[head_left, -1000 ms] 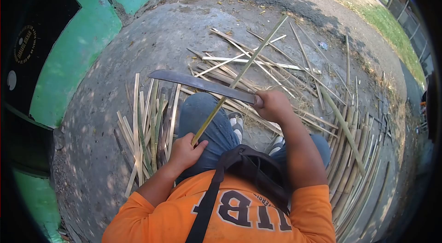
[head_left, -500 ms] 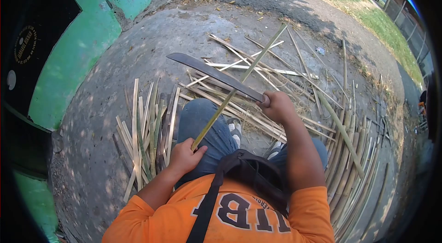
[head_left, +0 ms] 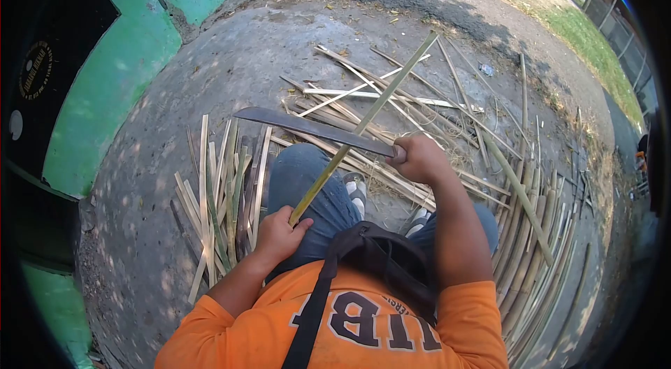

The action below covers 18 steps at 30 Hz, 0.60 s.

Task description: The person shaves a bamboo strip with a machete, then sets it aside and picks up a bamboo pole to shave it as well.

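My left hand (head_left: 281, 235) is closed round the near end of a long green bamboo strip (head_left: 382, 98), in front of my left knee. The strip slants up and away to the right over the scattered pieces. In my right hand (head_left: 423, 158) is the handle of a machete (head_left: 314, 130), its long dark blade pointing left. The blade crosses the bamboo strip roughly midway along it, overlapping it in this view. My fingers wrap fully round the handle. A black bag (head_left: 384, 257) hangs at my waist on a strap.
Split bamboo strips (head_left: 227, 194) lie in a pile on my left, with more crossed strips (head_left: 391, 96) ahead on the concrete. Thicker bamboo poles (head_left: 521, 250) lie to my right. A green wall (head_left: 119, 75) stands at the left; a grass strip (head_left: 573, 26) borders the far side.
The machete has shifted left and down along the bamboo strip, its blade now lying flatter. My right hand has moved slightly with it; my left hand keeps its grip almost in place.
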{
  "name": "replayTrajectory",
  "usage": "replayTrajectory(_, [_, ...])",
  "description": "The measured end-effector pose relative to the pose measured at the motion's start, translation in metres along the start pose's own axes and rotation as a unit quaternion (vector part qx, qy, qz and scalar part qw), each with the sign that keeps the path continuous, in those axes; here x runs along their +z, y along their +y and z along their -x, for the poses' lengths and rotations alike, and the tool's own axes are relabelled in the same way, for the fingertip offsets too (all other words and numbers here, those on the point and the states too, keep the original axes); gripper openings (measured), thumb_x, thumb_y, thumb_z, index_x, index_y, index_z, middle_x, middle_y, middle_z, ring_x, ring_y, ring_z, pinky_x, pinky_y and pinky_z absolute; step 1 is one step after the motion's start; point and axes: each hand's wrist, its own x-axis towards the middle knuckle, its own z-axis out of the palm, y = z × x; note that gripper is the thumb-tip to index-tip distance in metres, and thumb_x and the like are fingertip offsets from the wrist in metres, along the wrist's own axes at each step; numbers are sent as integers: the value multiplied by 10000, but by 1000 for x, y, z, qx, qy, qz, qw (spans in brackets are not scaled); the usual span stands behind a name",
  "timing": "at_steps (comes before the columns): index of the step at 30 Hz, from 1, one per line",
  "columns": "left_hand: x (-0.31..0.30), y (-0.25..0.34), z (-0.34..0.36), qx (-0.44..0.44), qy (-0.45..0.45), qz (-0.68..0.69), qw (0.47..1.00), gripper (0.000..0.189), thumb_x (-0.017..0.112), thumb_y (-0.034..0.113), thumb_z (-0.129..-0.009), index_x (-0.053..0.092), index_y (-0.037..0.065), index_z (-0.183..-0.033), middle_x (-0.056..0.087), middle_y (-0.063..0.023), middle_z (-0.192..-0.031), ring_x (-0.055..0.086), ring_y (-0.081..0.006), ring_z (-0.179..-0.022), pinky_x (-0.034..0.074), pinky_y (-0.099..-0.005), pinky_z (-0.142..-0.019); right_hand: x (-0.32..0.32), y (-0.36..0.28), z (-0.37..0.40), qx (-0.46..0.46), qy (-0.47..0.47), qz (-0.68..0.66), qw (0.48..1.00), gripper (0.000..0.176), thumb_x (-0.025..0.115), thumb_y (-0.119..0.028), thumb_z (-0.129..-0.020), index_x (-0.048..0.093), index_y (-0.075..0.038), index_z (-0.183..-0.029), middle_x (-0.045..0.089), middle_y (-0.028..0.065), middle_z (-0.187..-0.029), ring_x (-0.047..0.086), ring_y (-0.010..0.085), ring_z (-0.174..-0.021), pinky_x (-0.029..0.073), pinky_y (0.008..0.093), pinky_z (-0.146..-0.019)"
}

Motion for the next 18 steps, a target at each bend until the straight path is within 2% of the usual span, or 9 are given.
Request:
replayTrajectory(2, [-1,1,0,-3,-1,2,1000,404,829,352,-866,608,19,-806,649,-210,-703,651,-426,-672,487,-472,-611,2,1,-2,2,-1,1,1000,297,786,-358,-842,727,-73,-900,707,210,-840,678,431,-859,531,501,-772])
replayTrajectory(5, [-5,6,0,-16,-23,-10,1000,425,795,389,-892,615,7,-838,673,-230,-757,670,-460,-757,507,-500,-663,0,1,-2,1,-11,5,1000,208,721,-280,-824,738,-104,-933,724,207,-878,686,432,-881,538,526,-790])
replayTrajectory(11, [-4,4,0,-15,-22,-10,1000,421,790,399,-895,627,13,-849,678,-226,-759,674,-459,-763,510,-501,-669,3,7,-4,0,2,30,1000,207,727,-281,-816,727,-99,-913,720,200,-861,686,426,-867,538,526,-778])
replayTrajectory(14, [-5,6,0,-14,-23,-12,1000,418,789,399,-896,631,15,-853,679,-224,-759,675,-458,-762,511,-498,-667,5,11,-6,-7,1,35,999,198,718,-270,-810,727,-101,-912,722,197,-863,688,422,-862,540,525,-776])
replayTrajectory(18, [-2,2,0,-6,-8,3,1000,410,825,364,-869,611,17,-823,651,-216,-709,649,-430,-674,487,-471,-616,8,15,-8,-16,19,50,998,176,688,-256,-813,716,-99,-886,718,195,-850,688,421,-854,543,525,-770])
